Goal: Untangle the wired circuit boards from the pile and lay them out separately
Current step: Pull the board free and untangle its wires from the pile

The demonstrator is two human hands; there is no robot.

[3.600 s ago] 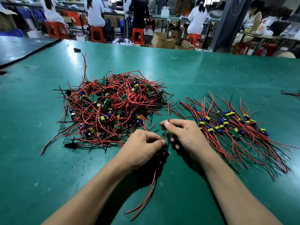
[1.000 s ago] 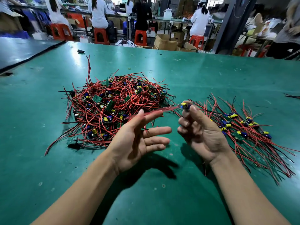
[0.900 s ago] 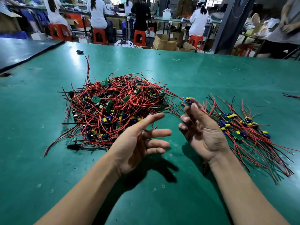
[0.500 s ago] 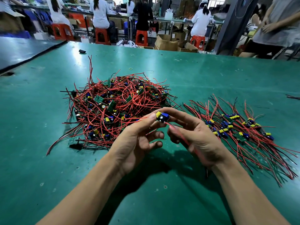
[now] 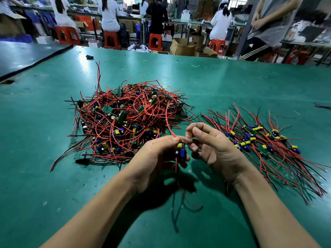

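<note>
The small board (image 5: 181, 149) has dropped lower, near the bench (image 5: 232, 83) middle. The left hand (image 5: 157, 156) pinches it; the right hand (image 5: 213, 147) hangs half-open. It looks light with floppy wires, so hold its edges. The pile (image 5: 129, 119) sits at 11 o'clock.

Tangled pile (image 5: 129, 120) of red-wired green boards sits left of my hands. Sorted boards (image 5: 259, 142) fan out right. One board (image 5: 181, 149), yellow and blue capacitors, pinched in my left hand (image 5: 157, 158).

No legible text (anywhere visible).
</note>
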